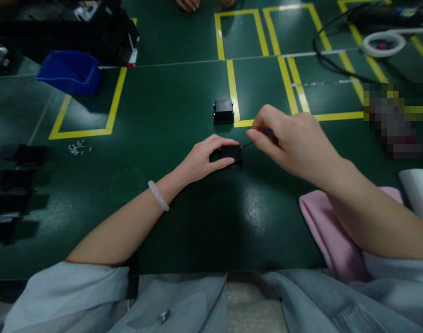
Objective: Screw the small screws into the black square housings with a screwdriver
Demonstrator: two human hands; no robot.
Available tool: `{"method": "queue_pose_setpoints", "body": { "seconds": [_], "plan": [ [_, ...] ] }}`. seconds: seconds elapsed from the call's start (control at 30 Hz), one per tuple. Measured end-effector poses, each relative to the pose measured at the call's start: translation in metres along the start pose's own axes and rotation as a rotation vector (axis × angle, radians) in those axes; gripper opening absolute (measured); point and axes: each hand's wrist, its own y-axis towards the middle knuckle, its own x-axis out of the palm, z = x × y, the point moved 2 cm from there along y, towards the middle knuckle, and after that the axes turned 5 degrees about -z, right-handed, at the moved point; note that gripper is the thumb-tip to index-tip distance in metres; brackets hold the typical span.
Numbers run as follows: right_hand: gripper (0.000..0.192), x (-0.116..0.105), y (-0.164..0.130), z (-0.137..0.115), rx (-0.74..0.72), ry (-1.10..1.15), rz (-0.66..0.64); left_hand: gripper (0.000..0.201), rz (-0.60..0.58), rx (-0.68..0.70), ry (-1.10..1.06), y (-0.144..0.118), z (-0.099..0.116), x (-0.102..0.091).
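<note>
My left hand grips a small black box-shaped part that rests on the dark green table, thumb and fingers around its left side. My right hand is closed on a thin dark tool. Its slim tip points left and reaches the right edge of the part. A second black part of the same kind stands a little farther away, just left of a yellow tape line. A pale bracelet circles my left wrist.
A blue bin sits at the far left, with several small screws nearer. Dark parts line the left edge. A white ring and black cables lie far right. A pink cloth lies under my right forearm. Another person's fingers show at the top.
</note>
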Motion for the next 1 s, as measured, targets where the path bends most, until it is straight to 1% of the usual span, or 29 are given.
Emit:
{"method": "queue_pose_setpoints", "body": {
  "seconds": [0.2, 0.33, 0.47, 0.6, 0.73, 0.87, 1.0],
  "plan": [
    [0.029, -0.0004, 0.0007, -0.0012, 0.051, 0.049, -0.002, 0.040, 0.000, -0.006, 0.005, -0.0008, -0.0014, 0.0009],
    [0.030, -0.0002, 0.0005, -0.0007, 0.025, 0.032, 0.003, 0.039, 0.001, -0.001, 0.010, -0.0007, -0.0013, 0.0012],
    [0.037, 0.0003, 0.0003, -0.0004, 0.031, -0.027, -0.011, 0.039, 0.001, -0.002, 0.018, -0.0005, -0.0015, 0.0015],
    [0.030, -0.0006, 0.0001, -0.0011, 0.055, 0.009, 0.003, 0.039, 0.005, 0.001, 0.010, -0.0006, -0.0016, 0.0015],
    [0.030, -0.0016, -0.0006, -0.0019, 0.055, -0.021, -0.013, 0.039, 0.002, -0.003, 0.010, -0.0010, -0.0013, 0.0012],
    [0.037, -0.0017, -0.0011, -0.0021, 0.056, -0.078, -0.029, 0.039, 0.008, 0.005, 0.007, -0.0011, -0.0009, 0.0011],
    [0.032, -0.0019, -0.0006, -0.0023, 0.047, -0.011, 0.000, 0.039, 0.007, 0.003, 0.006, -0.0008, -0.0003, 0.0012]
  ]
}}
